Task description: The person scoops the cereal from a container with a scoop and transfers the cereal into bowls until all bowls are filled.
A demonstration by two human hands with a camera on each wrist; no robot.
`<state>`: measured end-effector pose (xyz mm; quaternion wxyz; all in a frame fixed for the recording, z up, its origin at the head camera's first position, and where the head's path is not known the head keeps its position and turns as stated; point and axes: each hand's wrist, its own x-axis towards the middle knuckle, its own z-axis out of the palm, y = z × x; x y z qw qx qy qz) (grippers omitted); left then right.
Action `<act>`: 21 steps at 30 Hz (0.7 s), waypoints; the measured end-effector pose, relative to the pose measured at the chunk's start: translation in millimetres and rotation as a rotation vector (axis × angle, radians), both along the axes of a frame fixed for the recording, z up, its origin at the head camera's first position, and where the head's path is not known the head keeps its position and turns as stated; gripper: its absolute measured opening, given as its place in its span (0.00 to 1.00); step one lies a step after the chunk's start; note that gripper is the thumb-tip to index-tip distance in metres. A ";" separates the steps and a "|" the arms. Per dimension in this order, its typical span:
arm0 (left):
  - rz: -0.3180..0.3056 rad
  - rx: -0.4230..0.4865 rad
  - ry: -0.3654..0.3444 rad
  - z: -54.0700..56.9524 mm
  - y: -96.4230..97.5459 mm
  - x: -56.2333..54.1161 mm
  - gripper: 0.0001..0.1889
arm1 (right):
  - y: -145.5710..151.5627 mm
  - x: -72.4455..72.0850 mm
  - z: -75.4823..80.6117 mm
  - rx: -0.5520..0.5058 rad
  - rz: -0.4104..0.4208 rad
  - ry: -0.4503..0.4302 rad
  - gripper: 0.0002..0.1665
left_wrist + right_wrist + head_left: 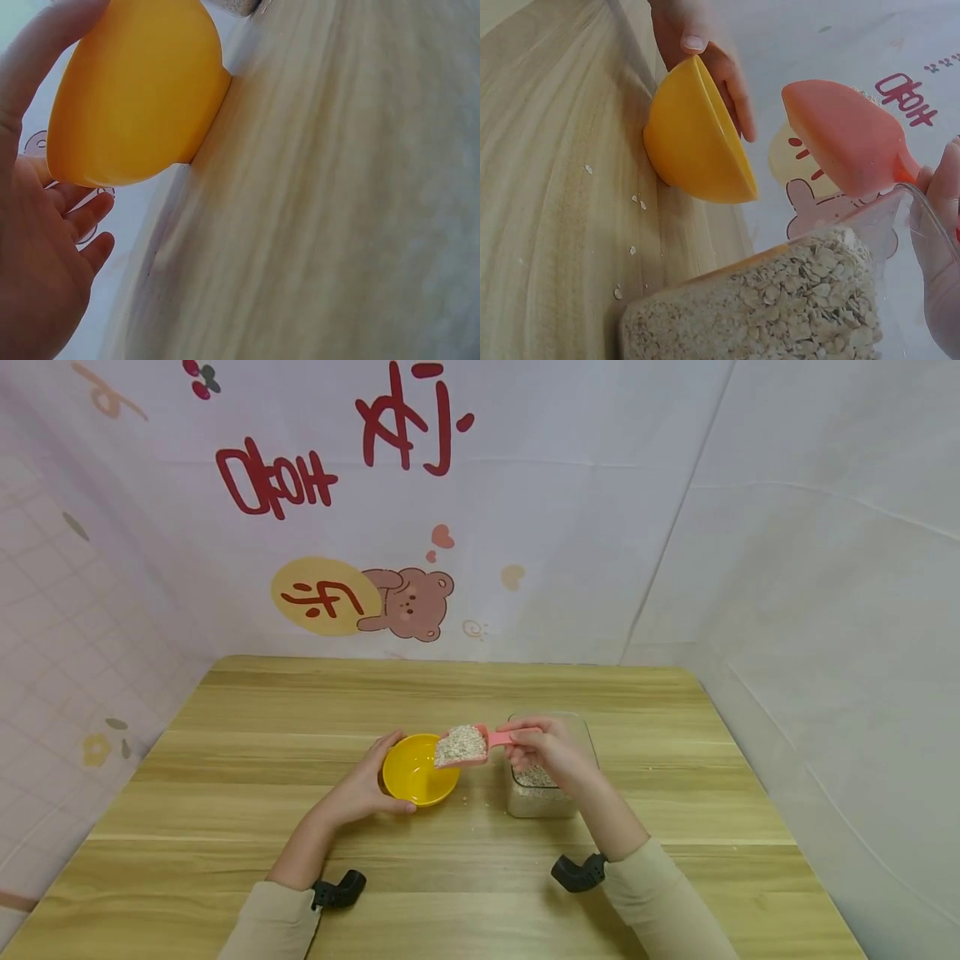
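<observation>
The yellow bowl [411, 777] stands on the table, and my left hand [362, 795] holds it from the left side with thumb and fingers spread round its wall. My right hand [553, 750] grips the handle of a pink scoop [498, 738], heaped with rolled oats [461, 744]. The scoop's front end hangs over the bowl's right rim. In the head view the bowl's visible inside holds no oats. Beneath my right hand is a clear square container [542, 804], partly filled with oats [810, 300]; my hand and forearm hide part of it.
Several loose oat flakes [633, 250] lie on the wooden table [450, 877] between bowl and container. A printed cloth [570, 552] hangs behind the table, with more cloth at both sides. Each wrist carries a black camera mount [341, 890].
</observation>
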<state>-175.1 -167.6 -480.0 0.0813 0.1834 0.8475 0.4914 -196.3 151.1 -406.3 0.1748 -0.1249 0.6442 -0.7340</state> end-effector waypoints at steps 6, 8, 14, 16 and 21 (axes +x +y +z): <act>0.009 -0.019 -0.018 0.5 1.3 -0.7 0.61 | -3.1 -4.1 3.6 0.043 0.018 -0.023 0.17; 0.004 -0.016 -0.023 0.3 1.2 -0.5 0.61 | -4.3 -4.0 4.1 0.052 0.022 -0.025 0.17; -0.005 0.007 -0.024 -0.1 0.3 0.3 0.60 | -8.7 -4.8 6.1 0.112 0.012 -0.019 0.18; -0.006 0.006 -0.015 -1.0 0.1 0.3 0.60 | -10.4 -5.8 5.8 0.131 0.008 -0.017 0.18; -0.008 0.000 0.000 -4.7 -0.1 0.0 0.61 | -15.2 -8.0 5.1 0.175 0.013 0.004 0.16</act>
